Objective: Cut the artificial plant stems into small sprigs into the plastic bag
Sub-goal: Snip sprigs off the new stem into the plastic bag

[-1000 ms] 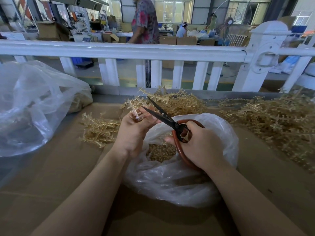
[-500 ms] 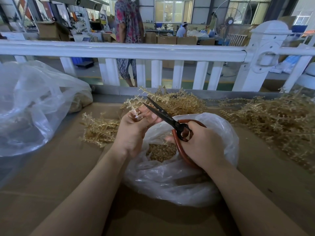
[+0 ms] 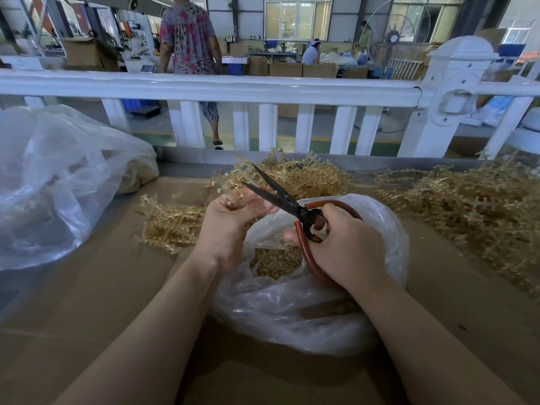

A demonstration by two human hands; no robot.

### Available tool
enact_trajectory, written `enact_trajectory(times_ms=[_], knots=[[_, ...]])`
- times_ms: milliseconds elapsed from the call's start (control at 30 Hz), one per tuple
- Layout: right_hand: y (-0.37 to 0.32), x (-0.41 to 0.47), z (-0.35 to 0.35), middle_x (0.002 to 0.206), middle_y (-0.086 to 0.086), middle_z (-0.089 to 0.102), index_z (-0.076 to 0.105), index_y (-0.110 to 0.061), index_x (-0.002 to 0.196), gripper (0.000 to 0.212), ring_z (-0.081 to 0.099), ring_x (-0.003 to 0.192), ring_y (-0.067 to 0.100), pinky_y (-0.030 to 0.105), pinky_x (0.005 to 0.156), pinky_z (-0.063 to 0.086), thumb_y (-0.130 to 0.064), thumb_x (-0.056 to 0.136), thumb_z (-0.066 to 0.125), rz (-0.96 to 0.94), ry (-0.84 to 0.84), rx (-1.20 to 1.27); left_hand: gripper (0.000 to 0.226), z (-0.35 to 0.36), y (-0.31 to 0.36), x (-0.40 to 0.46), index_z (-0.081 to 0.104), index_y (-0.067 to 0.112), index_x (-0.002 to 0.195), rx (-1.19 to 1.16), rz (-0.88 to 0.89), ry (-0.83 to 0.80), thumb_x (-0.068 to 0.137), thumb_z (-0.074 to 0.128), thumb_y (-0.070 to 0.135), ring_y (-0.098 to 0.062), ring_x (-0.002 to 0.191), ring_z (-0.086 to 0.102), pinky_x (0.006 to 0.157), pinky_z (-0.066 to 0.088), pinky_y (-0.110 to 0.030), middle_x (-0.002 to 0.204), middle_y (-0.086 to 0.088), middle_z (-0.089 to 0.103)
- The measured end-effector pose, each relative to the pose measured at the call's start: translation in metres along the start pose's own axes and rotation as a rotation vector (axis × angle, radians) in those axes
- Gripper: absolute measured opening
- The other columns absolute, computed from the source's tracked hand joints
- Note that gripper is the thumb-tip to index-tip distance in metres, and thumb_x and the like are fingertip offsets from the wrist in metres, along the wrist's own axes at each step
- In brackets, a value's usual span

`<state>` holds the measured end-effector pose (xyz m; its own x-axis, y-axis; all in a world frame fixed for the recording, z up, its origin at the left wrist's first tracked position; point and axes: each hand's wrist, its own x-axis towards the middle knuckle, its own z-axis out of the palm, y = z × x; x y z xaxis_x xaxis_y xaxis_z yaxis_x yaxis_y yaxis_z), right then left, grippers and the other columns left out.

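Little change over the last second: both hands stay over the bag, blades stay parted, stem piece in the left hand sits a bit lower in the fingers. A person behind the rail has walked from upper centre toward upper left. Judgement: mid-cycle, between snips, next cut lining up; the task is far from done given the uncut piles.

Left of frame: big clear bag [image 3: 55,182], thin crinkled film, slumped on the surface [image 3: 87,302], which is flat brown cardboard. Some tan material shows inside its right end.

Left-centre: small pile [image 3: 169,223] of tan plastic stems, stiff, spiky, cross-shaped side nubs.

Centre: left hand [image 3: 230,226], fingers curled round a short stem [image 3: 233,200], pinching it just under the blades. Behind it, another pile [image 3: 306,176] against the metal edge.

Centre-right: scissors [image 3: 280,197], dark matte blades open a narrow V, tips pointing up-left, red looped handles. Right hand [image 3: 344,247] grips the handles, fingers wrapped through the loops.

Below both hands: plastic bag [image 3: 292,317], translucent, wrinkled, mouth open; cut sprigs [image 3: 274,261] lie inside as a small tan heap.

Right: largest pile [image 3: 467,214], tangled long stems, uncut.

Top: white rail [image 3: 204,86], glossy, with square balusters.
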<state>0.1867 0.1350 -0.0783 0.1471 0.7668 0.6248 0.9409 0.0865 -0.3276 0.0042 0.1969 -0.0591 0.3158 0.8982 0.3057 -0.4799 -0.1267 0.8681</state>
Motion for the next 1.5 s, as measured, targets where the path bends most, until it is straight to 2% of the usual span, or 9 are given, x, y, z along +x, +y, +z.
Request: enact_trajectory(times_ms=[200, 367, 500, 700, 900, 1100, 1200, 1333, 1500], knots=[[-0.0034, -0.0005, -0.0019, 0.068, -0.018, 0.057, 0.054, -0.032, 0.079, 0.077, 0.049, 0.057, -0.001, 0.011, 0.050, 0.033, -0.099, 0.070, 0.017, 0.005, 0.004, -0.015, 0.012, -0.0010, -0.0003, 0.0011, 0.077, 0.011, 0.075, -0.017, 0.007, -0.002, 0.065, 0.083, 0.007, -0.021, 0.079, 0.071, 0.087, 0.057, -0.033, 0.080, -0.010, 0.075], [-0.0029, -0.0006, -0.0037, 0.066, -0.016, 0.060, 0.059, -0.029, 0.081, 0.083, 0.053, 0.057, 0.002, 0.018, 0.052, 0.044, -0.100, 0.068, 0.017, 0.018, -0.016, 0.003, 0.014, -0.0019, -0.0018, 0.0035, 0.073, -0.001, 0.084, -0.046, -0.021, 0.018, 0.071, 0.076, 0.000, -0.027, 0.083, 0.069, 0.088, 0.057, -0.036, 0.085, -0.015, 0.073], [-0.0032, -0.0004, -0.0039, 0.063, -0.015, 0.057, 0.057, -0.027, 0.077, 0.074, 0.051, 0.055, 0.003, 0.022, 0.052, 0.045, -0.095, 0.070, 0.029, 0.016, -0.017, 0.000, 0.014, -0.0016, -0.0009, 0.0026, 0.073, -0.001, 0.086, -0.037, -0.013, 0.033, 0.072, 0.075, -0.001, -0.028, 0.083, 0.069, 0.091, 0.056, -0.039, 0.087, -0.016, 0.072], [-0.0021, -0.0008, -0.0032, 0.062, -0.014, 0.058, 0.051, -0.029, 0.073, 0.061, 0.052, 0.054, 0.004, 0.023, 0.051, 0.046, -0.089, 0.073, 0.038, -0.002, 0.012, 0.027, 0.011, 0.0008, 0.0012, -0.0009, 0.078, 0.018, 0.074, -0.016, -0.018, 0.020, 0.075, 0.073, 0.008, -0.016, 0.076, 0.073, 0.091, 0.057, -0.035, 0.078, -0.005, 0.076], [-0.0005, -0.0002, -0.0030, 0.077, -0.015, 0.063, 0.060, -0.029, 0.090, 0.081, 0.056, 0.066, 0.004, 0.018, 0.054, 0.047, -0.097, 0.070, 0.021, -0.002, -0.017, -0.027, 0.014, -0.0016, -0.0003, -0.0005, 0.074, 0.014, 0.069, 0.008, -0.001, -0.019, 0.078, 0.067, 0.007, -0.014, 0.070, 0.067, 0.077, 0.056, -0.026, 0.069, -0.003, 0.069], [-0.0013, -0.0003, -0.0025, 0.073, -0.016, 0.059, 0.054, -0.030, 0.084, 0.084, 0.053, 0.062, 0.003, 0.017, 0.051, 0.042, -0.101, 0.067, 0.013, -0.001, -0.024, -0.019, 0.013, -0.0025, -0.0004, 0.0008, 0.071, 0.009, 0.066, -0.011, -0.006, -0.003, 0.076, 0.067, 0.002, -0.016, 0.068, 0.064, 0.074, 0.055, -0.025, 0.066, -0.004, 0.066], [-0.0024, -0.0002, -0.0045, 0.065, -0.017, 0.053, 0.048, -0.031, 0.077, 0.074, 0.047, 0.057, 0.001, 0.015, 0.048, 0.033, -0.099, 0.067, 0.020, -0.003, -0.021, -0.035, 0.012, -0.0020, -0.0002, 0.0011, 0.072, 0.010, 0.066, 0.016, 0.001, 0.008, 0.075, 0.067, 0.004, -0.016, 0.068, 0.063, 0.074, 0.055, -0.025, 0.066, -0.005, 0.066], [-0.0041, -0.0007, -0.0062, 0.056, -0.019, 0.041, 0.035, -0.036, 0.069, 0.053, 0.039, 0.050, -0.003, 0.012, 0.048, 0.020, -0.088, 0.074, 0.047, -0.008, -0.008, -0.080, 0.015, -0.0019, -0.0011, 0.0018, 0.072, 0.015, 0.063, 0.056, 0.021, 0.009, 0.075, 0.068, 0.007, -0.016, 0.068, 0.061, 0.073, 0.054, -0.024, 0.065, -0.004, 0.065], [-0.0087, -0.0017, -0.0085, 0.052, -0.022, 0.029, 0.023, -0.038, 0.064, 0.058, 0.031, 0.045, -0.004, 0.011, 0.047, 0.017, -0.078, 0.077, 0.063, -0.010, 0.028, -0.100, 0.012, -0.0033, -0.0010, 0.0018, 0.071, 0.013, 0.067, 0.047, 0.033, -0.001, 0.077, 0.069, 0.007, -0.015, 0.067, 0.059, 0.072, 0.053, -0.024, 0.066, -0.003, 0.063]])
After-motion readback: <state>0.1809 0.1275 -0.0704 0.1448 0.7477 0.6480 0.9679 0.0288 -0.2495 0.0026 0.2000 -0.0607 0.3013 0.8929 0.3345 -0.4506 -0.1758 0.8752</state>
